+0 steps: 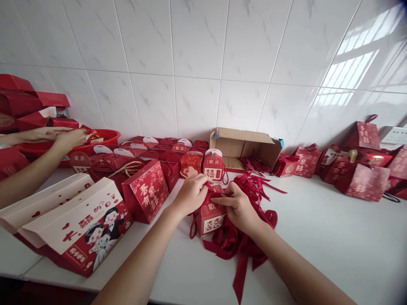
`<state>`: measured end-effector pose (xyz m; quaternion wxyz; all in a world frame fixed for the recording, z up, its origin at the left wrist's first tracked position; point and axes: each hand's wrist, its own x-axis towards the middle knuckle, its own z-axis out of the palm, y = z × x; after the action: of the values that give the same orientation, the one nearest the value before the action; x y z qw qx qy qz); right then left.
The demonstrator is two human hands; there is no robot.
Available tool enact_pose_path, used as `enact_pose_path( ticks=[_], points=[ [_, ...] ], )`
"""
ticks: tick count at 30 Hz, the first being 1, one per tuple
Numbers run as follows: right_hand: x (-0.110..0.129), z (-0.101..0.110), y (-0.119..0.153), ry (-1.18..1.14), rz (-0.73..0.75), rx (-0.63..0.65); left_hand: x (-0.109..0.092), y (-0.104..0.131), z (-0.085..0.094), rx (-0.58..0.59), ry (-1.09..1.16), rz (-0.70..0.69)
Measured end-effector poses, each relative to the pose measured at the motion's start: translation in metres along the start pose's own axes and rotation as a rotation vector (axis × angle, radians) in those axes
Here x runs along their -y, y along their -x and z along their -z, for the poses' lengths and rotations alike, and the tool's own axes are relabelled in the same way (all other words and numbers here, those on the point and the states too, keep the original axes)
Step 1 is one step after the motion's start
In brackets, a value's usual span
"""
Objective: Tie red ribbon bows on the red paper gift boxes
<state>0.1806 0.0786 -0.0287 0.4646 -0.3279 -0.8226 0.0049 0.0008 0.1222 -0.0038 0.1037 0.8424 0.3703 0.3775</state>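
A small red gift box [212, 223] with a white label and printed characters stands upright on the white counter. My left hand [193, 192] is closed at the top of the box, its fingers pinching a dark red ribbon [208, 195]. On the other side, my right hand [239, 207] is also closed on the ribbon, index finger and thumb at the box's top flap. A loose pile of dark red ribbons [229, 241] lies around and behind the box, partly under my right hand. A red cord hangs at the box's left side.
Several filled red boxes [149, 190] stand along the left; two cream-and-red boxes [92, 228] lie in front. An open cardboard box [244, 146] with ribbons sits by the wall. More red boxes [365, 182] stand right. Another person's hands [68, 137] work over a red basin [110, 137].
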Motion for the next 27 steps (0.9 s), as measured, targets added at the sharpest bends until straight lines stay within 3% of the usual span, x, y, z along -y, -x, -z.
enact_pose_path(
  ticks=[13,21,27],
  points=[
    [-0.001,-0.001,0.0,-0.02,-0.009,0.001,-0.001,-0.001,0.006,0.142,0.53,0.284],
    [-0.001,-0.002,-0.001,-0.033,0.001,-0.017,-0.017,-0.001,0.001,0.049,0.463,0.342],
    [-0.001,-0.001,0.0,-0.049,-0.026,-0.041,-0.017,-0.001,-0.002,0.042,0.478,0.387]
  ],
)
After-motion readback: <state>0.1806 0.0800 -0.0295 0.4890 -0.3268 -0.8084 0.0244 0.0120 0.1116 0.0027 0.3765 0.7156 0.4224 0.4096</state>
